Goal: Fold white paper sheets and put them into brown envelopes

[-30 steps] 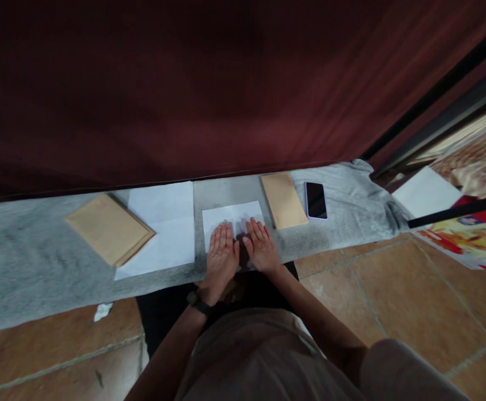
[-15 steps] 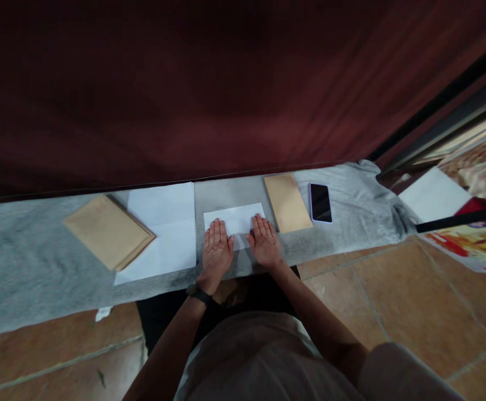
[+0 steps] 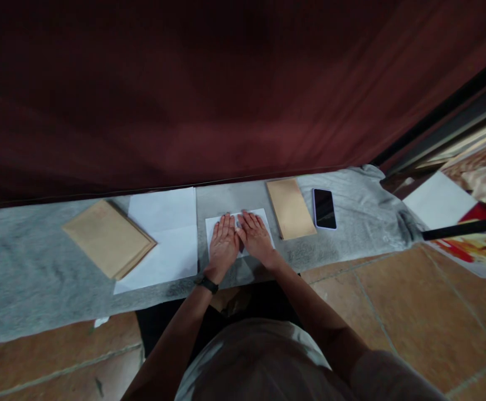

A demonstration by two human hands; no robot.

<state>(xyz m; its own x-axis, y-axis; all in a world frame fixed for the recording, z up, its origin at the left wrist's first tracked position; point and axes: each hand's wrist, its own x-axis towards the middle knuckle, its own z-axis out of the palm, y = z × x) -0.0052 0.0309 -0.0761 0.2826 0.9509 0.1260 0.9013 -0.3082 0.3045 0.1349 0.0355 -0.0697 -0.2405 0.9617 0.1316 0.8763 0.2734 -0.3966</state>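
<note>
A folded sheet of white paper (image 3: pixel 268 221) lies on the grey cloth in front of me. My left hand (image 3: pixel 224 242) rests flat on its left part, fingers stretched out and pointing away from me. Beside it, my right hand (image 3: pixel 256 236) lies flat on the paper's middle and right, its thumb close to or touching the left hand. Both palms cover much of the sheet, so its near folds are partly hidden. Neither hand grips anything.
Larger white sheets (image 3: pixel 168 245) lie to the left, partly under a stack of brown envelopes (image 3: pixel 107 236). On the right are another brown envelope stack (image 3: pixel 292 208) and a phone (image 3: pixel 324 209). A dark red curtain (image 3: pixel 209 139) hangs behind the grey cloth-covered surface (image 3: pixel 29 262).
My hands have slid inward over the paper, from its two ends to close together near the middle. The view has shifted slightly.
</note>
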